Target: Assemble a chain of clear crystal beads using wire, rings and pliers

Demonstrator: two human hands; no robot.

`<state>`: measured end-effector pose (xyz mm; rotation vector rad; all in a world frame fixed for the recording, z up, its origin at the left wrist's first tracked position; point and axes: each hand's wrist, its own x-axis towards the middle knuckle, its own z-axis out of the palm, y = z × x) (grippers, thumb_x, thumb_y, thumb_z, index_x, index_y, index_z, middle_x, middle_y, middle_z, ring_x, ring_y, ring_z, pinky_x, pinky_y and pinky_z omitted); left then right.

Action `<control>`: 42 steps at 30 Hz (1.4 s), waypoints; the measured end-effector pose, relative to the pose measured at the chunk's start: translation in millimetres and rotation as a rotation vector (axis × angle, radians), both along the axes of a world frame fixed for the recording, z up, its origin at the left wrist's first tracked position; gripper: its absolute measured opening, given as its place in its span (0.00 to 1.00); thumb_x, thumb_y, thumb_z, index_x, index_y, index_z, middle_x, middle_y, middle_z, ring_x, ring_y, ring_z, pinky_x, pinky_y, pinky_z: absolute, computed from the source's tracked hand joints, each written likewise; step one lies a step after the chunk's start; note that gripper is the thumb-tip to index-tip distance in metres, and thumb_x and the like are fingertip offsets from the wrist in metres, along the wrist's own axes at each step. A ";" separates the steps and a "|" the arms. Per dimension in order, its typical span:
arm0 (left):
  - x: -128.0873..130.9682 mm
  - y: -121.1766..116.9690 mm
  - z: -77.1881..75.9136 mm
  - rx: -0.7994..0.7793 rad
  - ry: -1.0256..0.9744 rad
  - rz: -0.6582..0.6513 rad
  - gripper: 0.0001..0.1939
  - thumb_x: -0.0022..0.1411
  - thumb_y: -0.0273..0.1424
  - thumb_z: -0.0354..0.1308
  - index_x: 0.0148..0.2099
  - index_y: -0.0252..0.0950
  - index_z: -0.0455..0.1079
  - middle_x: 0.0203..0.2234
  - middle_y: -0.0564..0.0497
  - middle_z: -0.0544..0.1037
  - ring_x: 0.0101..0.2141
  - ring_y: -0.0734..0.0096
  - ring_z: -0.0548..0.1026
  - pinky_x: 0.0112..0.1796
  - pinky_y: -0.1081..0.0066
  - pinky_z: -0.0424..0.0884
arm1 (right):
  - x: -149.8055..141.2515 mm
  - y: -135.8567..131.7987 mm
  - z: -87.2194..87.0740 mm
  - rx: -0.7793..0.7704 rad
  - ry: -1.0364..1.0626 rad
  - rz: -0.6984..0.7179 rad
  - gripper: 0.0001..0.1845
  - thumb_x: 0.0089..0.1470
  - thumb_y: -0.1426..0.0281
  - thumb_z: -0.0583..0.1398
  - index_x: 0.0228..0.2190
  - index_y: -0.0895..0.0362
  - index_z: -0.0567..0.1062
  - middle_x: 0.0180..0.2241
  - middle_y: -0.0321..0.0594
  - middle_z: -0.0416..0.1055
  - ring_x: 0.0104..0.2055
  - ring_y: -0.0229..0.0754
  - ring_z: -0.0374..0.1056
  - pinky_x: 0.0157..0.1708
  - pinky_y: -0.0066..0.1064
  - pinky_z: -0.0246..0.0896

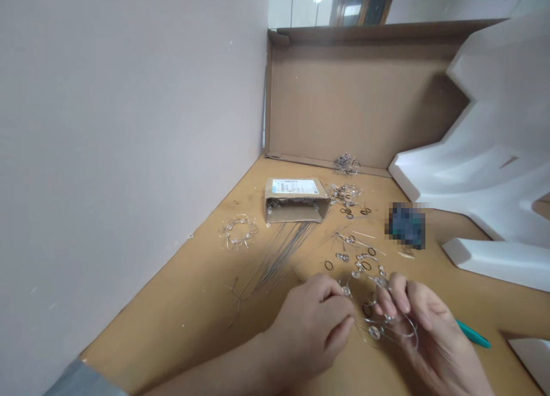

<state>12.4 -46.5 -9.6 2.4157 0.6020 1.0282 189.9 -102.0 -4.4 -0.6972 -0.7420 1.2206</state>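
Low over the tan table [184, 316], my left hand [315, 321] and my right hand [425, 333] meet on a thin wire ring strung with clear beads [378, 321]. The left fingers pinch one side of it near a bead. The right fingers curl round its other side. A finished ring of clear beads [237, 231] lies further left. Loose beads and small dark rings [356, 258] are scattered just beyond my hands. A bundle of straight thin wires [279, 253] spills from a small open cardboard box [295, 199].
A white wall panel [129, 126] closes the left side. A brown cardboard sheet [356, 98] stands at the back, white foam pieces [494, 155] at the right. A teal-handled tool [472, 333] lies behind my right hand. A blurred dark object [407, 224] sits nearby.
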 end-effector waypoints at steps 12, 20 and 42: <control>-3.4 -3.7 4.0 0.202 -0.001 -0.004 0.07 0.56 0.22 0.47 0.28 0.36 0.63 0.31 0.50 0.70 0.31 0.73 0.65 0.31 0.74 0.62 | -3.4 -1.2 8.1 0.052 -0.028 -0.026 0.15 0.45 0.65 0.65 0.14 0.54 0.68 0.18 0.30 0.59 0.21 0.34 0.57 0.41 0.39 0.61; 1.4 1.0 -8.8 0.024 -0.128 -0.039 0.06 0.54 0.21 0.50 0.33 0.36 0.65 0.36 0.48 0.70 0.36 0.72 0.70 0.35 0.73 0.67 | -2.4 0.2 6.3 0.005 -0.068 -0.030 0.14 0.44 0.66 0.65 0.14 0.55 0.68 0.20 0.31 0.61 0.23 0.35 0.61 0.40 0.39 0.62; 6.0 21.9 3.5 -1.251 -0.423 -0.156 0.11 0.52 0.33 0.60 0.31 0.33 0.63 0.31 0.48 0.77 0.28 0.73 0.75 0.30 0.74 0.63 | -9.2 -2.2 3.7 -0.103 -0.552 -0.132 0.09 0.51 0.65 0.60 0.37 0.49 0.74 0.35 0.41 0.73 0.30 0.40 0.67 0.26 0.30 0.62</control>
